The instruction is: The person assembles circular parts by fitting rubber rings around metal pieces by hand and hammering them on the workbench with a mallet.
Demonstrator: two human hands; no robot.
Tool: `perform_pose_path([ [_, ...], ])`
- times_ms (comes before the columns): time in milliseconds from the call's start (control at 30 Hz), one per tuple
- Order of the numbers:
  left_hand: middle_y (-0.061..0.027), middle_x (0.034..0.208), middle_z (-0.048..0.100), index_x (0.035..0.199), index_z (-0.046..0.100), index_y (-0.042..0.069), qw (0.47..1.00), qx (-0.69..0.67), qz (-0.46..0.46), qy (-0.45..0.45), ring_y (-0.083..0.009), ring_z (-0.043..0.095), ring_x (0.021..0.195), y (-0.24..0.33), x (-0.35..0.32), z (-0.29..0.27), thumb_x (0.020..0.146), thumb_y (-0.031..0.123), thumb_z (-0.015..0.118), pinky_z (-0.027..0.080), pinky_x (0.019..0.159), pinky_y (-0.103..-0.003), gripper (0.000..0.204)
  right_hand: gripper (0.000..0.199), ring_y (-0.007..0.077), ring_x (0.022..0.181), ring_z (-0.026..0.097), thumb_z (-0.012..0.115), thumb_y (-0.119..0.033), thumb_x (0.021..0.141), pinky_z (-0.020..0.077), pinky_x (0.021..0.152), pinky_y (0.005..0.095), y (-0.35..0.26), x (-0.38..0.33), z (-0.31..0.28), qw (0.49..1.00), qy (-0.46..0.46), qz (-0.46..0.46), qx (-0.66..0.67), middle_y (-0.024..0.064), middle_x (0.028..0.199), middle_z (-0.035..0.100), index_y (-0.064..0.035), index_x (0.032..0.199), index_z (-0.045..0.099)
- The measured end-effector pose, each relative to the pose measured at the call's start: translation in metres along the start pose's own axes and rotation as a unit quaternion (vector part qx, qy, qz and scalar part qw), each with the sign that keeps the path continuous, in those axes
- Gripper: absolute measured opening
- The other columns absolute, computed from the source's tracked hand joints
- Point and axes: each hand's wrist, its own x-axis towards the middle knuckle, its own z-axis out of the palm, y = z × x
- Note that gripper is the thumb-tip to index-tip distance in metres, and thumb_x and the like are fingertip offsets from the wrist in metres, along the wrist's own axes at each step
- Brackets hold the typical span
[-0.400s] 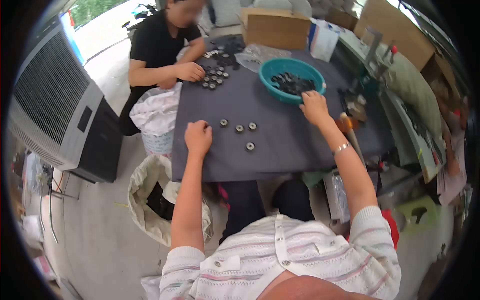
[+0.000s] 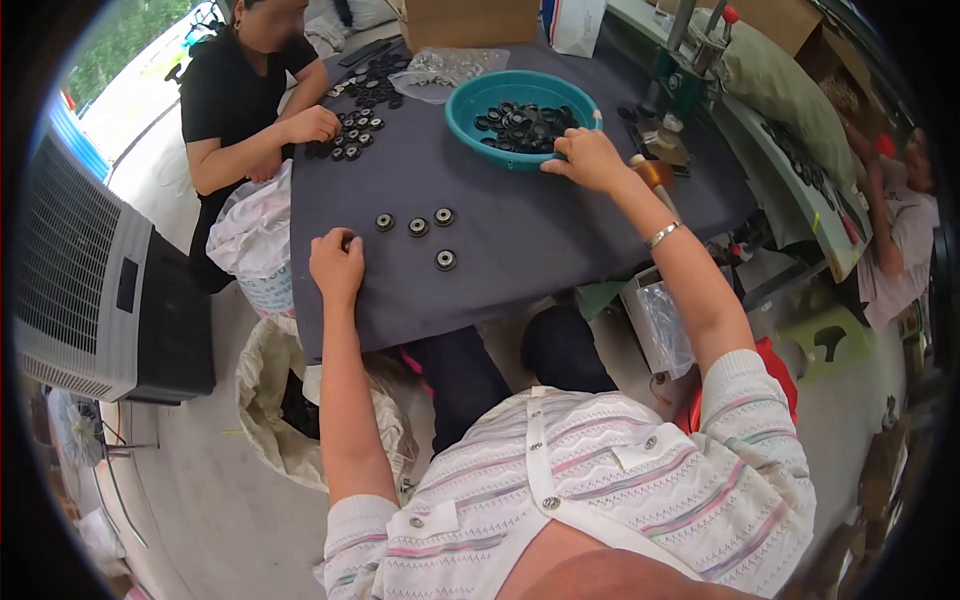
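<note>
My left hand (image 2: 337,262) rests on the dark grey table (image 2: 520,240) near its left edge, fingers curled over a small black round part. Several more black ring parts (image 2: 430,228) lie on the cloth just right of that hand. My right hand (image 2: 585,158) reaches over the near rim of a teal bowl (image 2: 470,105) filled with black round parts (image 2: 525,125), fingertips among them; whether it grips one is hidden.
Across the table a person in black handles a cluster of black parts (image 2: 360,110). A white fan heater (image 2: 90,270) stands at left, white sacks (image 2: 265,240) hang by the table edge. Cardboard box (image 2: 470,20), press tool (image 2: 690,70) and another person (image 2: 900,230) at right.
My right hand has shifted slightly at the bowl's rim. My left hand stays at the table's left edge.
</note>
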Motion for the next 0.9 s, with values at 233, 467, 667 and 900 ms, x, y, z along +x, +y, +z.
perform_pose_path([
  [233,-0.0085,0.080,0.064,0.086,0.067,0.007,1.000,0.012,0.002,0.006,-0.0275,0.059,0.083,0.002,0.004,0.003,0.072,0.016,0.065,0.048,0.074,-0.039,0.016,0.025,0.0363,0.084,0.063,0.054,-0.023,0.084,0.0482,0.076,0.0475,0.017,0.033,-0.007,0.997,0.041,0.031,0.053,0.0187,0.085,0.066,-0.0019,0.082,0.068],
  [467,-0.0111,0.086,0.064,0.093,0.067,0.008,0.998,0.045,0.051,-0.015,-0.0286,0.060,0.083,-0.043,-0.002,0.016,0.075,0.014,0.063,0.049,0.075,-0.039,0.019,0.024,0.0300,0.099,0.065,0.063,-0.014,0.078,0.0535,0.081,0.0402,-0.022,0.077,0.018,0.984,-0.140,0.112,0.016,0.0171,0.105,0.067,-0.0048,0.099,0.070],
  [667,-0.0124,0.086,0.060,0.092,0.066,0.006,0.999,0.013,0.037,-0.021,-0.0294,0.059,0.079,-0.022,0.001,0.014,0.077,0.012,0.062,0.048,0.072,-0.039,0.017,0.028,0.0294,0.100,0.065,0.068,-0.010,0.075,0.0550,0.076,0.0429,-0.018,0.078,0.013,0.977,-0.175,0.117,-0.033,0.0126,0.107,0.067,-0.0057,0.103,0.070],
  [900,-0.0124,0.084,0.059,0.092,0.065,0.006,0.999,0.011,0.038,-0.012,-0.0295,0.059,0.074,-0.022,0.003,0.016,0.077,0.011,0.063,0.047,0.068,-0.038,0.016,0.027,0.0297,0.100,0.065,0.067,-0.010,0.077,0.0547,0.077,0.0420,-0.015,0.081,0.022,0.980,-0.151,0.131,-0.019,0.0122,0.108,0.067,-0.0067,0.103,0.070],
])
